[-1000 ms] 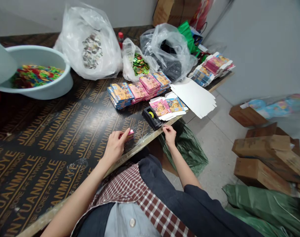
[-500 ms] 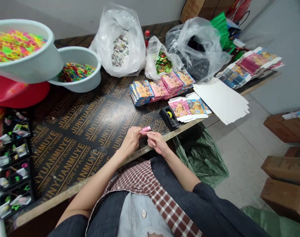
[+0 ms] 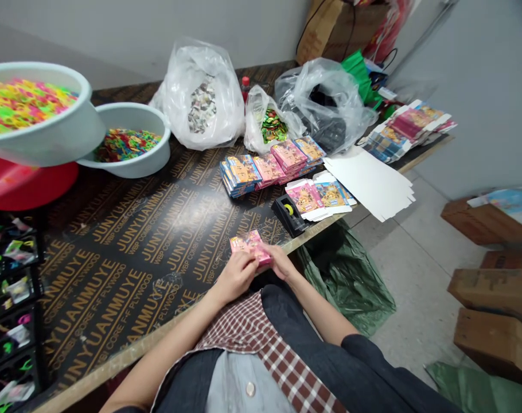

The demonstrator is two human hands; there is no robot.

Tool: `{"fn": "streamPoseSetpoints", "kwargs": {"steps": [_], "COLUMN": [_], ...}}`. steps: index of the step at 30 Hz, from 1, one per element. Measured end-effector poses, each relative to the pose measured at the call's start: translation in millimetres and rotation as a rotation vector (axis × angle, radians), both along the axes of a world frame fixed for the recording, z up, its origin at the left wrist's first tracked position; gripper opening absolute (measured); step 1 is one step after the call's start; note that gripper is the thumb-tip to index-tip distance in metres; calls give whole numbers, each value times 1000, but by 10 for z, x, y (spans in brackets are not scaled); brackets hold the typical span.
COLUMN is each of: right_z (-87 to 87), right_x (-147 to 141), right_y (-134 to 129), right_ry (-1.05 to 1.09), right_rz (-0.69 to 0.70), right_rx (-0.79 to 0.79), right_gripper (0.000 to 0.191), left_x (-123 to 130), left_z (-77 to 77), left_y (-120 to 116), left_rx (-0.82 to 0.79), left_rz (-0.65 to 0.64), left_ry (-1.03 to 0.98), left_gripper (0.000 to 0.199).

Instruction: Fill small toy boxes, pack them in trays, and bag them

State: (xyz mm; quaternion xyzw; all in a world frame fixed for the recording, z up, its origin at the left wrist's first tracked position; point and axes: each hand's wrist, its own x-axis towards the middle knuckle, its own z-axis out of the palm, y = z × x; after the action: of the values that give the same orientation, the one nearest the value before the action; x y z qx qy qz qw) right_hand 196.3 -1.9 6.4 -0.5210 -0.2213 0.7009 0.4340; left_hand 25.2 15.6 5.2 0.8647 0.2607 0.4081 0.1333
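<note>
A small pink printed box [image 3: 249, 243] is between my two hands near the table's front edge, its printed face turned up. My left hand [image 3: 237, 275] has its fingers bent over the box's lower left part. On the right side, my right hand [image 3: 279, 263] grips the box's edge, its thumb side against it. Beyond them, a black tape dispenser [image 3: 292, 217] with yellow tape sits by flat unfolded cartons [image 3: 321, 196]. Stacks of pink and blue boxes [image 3: 267, 168] stand behind these.
Blue-grey basins [image 3: 134, 167] of colourful small pieces and black compartment trays [image 3: 14, 298] are at left. Plastic bags [image 3: 203, 97] line the back. White sheets [image 3: 368, 180] overhang the right edge, above a green bag [image 3: 351, 281]. Cardboard boxes [image 3: 493, 344] stand on the floor.
The pink box was seen edge-on between my fingertips; now its printed face shows and both hands are around it, slightly lower. The camera view has shifted.
</note>
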Motion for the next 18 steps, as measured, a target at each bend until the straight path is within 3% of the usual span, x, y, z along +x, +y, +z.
{"fn": "streamPoseSetpoints", "kwargs": {"steps": [2,5,7,9,11,15,18], "right_z": [52,118,151,179,202,257,360], "right_x": [62,91,33,-91,-247,-407,-221], "right_y": [17,77,111,117,106,270,765], "right_ry": [8,-68,-354,-775,-1098,-1324,-1485], "right_rz": [-26,88,109,72,120,339,205], "right_rx": [118,252,363,486,593,743,710], "right_gripper": [48,57,65,78,94,96,87], "left_x": [-63,-140,-155,-145,-134,-200,-352], "left_z": [-29,-64,-70,-52,-8,96,82], "left_y": [-74,-14,84,163,202,192,147], "left_rx": [-151,-676,-1067,-1296,-1343,-1277,-1129], "left_rz": [99,365,384,380,427,434,415], "left_ry": [-108,-411,-625,-783,-899,-951,-787], "left_gripper": [29,66,72,72,73,78,77]}}
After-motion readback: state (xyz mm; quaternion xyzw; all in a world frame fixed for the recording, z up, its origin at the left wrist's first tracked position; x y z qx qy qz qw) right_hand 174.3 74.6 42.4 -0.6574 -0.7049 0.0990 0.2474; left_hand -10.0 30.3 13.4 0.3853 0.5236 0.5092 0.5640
